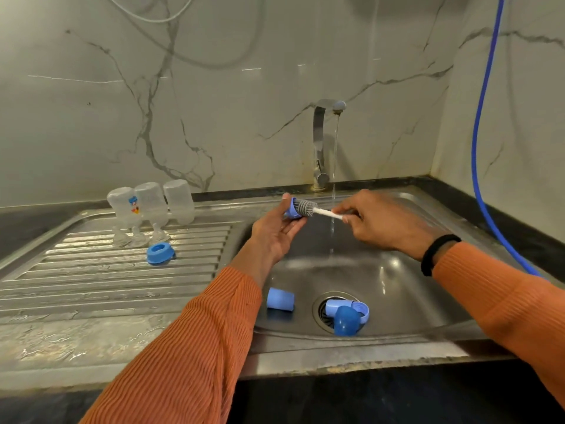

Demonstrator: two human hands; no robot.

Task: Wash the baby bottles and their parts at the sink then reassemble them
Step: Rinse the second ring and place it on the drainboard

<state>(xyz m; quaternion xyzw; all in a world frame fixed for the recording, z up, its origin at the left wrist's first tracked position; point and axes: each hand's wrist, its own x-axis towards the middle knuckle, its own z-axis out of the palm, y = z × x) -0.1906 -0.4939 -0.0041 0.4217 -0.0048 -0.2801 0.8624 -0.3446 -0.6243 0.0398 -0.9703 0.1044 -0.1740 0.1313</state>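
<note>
Blue plastic bottle collar ring point(293, 207), pinched over the steel sink basin point(428, 270) by the left hand point(276, 232), would scrub best if turned slowly while the right hand point(383, 223), fingers gripping the white handle, twists the grey-bristled brush point(307, 208) inside, near the running tap stream point(334, 179).

Your left hand point(276, 231) holds a blue collar ring point(293, 208) over the sink basin point(397, 270), and your right hand point(379, 223) pinches the white handle of a grey brush point(307, 208) whose head is pushed into that ring. The tap point(321, 142) at the sink's back edge is running. On the draining board point(91, 286), three clear bottles point(151, 203) stand upside down near its back edge, with what look like teats point(137, 237) and a blue ring point(159, 253) before them. Blue caps point(347, 315) lie at the drain.
</note>
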